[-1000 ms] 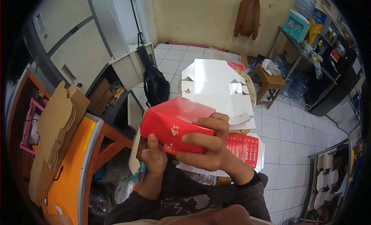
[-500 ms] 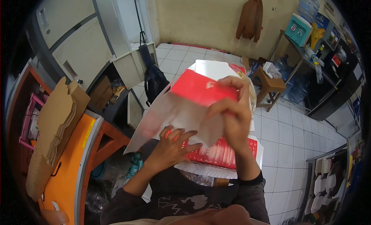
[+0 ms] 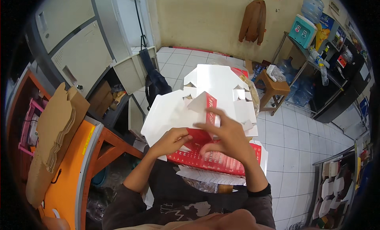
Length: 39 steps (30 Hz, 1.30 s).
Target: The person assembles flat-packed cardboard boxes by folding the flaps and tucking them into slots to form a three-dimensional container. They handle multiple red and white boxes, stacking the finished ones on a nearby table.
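A cardboard box blank (image 3: pixel 162 115), white inside and red outside, lies partly folded in front of me, its white side up. My left hand (image 3: pixel 171 142) pinches a red flap of it at the near edge. My right hand (image 3: pixel 234 140) is beside that flap, fingers spread and bent, seemingly touching the upright red-and-white side panel (image 3: pixel 209 105). Underneath is a pile of red printed blanks (image 3: pixel 225 162), their edges showing toward me. Another white blank (image 3: pixel 213 77) with cut-out tabs spreads out at the far side of the pile.
An orange table (image 3: pixel 65 166) with a stack of brown cardboard sheets (image 3: pixel 53 131) stands at left. Grey lockers (image 3: pixel 79 52) with doors ajar and a dark bag (image 3: pixel 156 81) are beyond. A wooden stool (image 3: pixel 273 87) and a water dispenser (image 3: pixel 303 30) stand at far right.
The blank was raised and blurred; now it lies lower with its white inside up and a side panel folded upright. My left hand went from spread fingers to pinching the flap; my right hand lowered.
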### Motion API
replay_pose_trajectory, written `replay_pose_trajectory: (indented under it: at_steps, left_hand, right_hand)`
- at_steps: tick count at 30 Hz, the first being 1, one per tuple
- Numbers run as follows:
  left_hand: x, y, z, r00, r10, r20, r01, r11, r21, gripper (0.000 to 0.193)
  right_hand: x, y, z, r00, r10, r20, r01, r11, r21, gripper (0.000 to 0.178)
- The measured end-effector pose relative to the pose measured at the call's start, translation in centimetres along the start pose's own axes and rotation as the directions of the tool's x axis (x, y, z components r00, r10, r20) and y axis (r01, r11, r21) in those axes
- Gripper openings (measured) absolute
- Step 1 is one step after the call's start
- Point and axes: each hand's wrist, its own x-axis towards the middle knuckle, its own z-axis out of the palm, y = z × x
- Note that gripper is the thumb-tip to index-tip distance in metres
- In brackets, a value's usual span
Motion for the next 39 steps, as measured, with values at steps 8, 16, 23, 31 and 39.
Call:
replay_pose_trajectory:
  at_steps: [8, 16, 23, 31, 39]
  left_hand:
    - [2.1, 0.5, 0.5, 0.976, 0.045, 0.215, -0.035, 0.998, -0.049, 0.025]
    - [1.9, 0.4, 0.1, 0.964, -0.121, 0.238, 0.214, 0.883, -0.417, 0.031]
    - [2.8, 1.0, 0.2, 0.956, -0.131, 0.264, 0.208, 0.935, -0.288, 0.028]
    - [3.1, 1.8, 0.5, 0.987, -0.099, 0.125, 0.139, 0.92, -0.368, 0.029]
    - [-0.5, 6.7, 3.4, 0.216, 0.702, -0.679, -0.169, 0.712, 0.682, 0.036]
  right_hand:
    - [-1.3, 1.1, 1.4, 0.992, 0.122, -0.024, -0.12, 0.99, 0.071, 0.023]
    - [-1.5, 3.7, 1.8, 0.914, 0.373, -0.162, -0.116, 0.621, 0.775, 0.021]
    - [-0.7, 3.4, 3.1, 0.978, -0.058, -0.2, 0.056, 0.998, -0.016, 0.015]
    - [-0.7, 2.6, 3.8, 1.0, 0.017, -0.014, -0.018, 0.996, -0.089, 0.019]
    - [-0.8, 3.7, 2.7, 0.924, 0.14, -0.356, -0.151, 0.989, -0.004, 0.027]
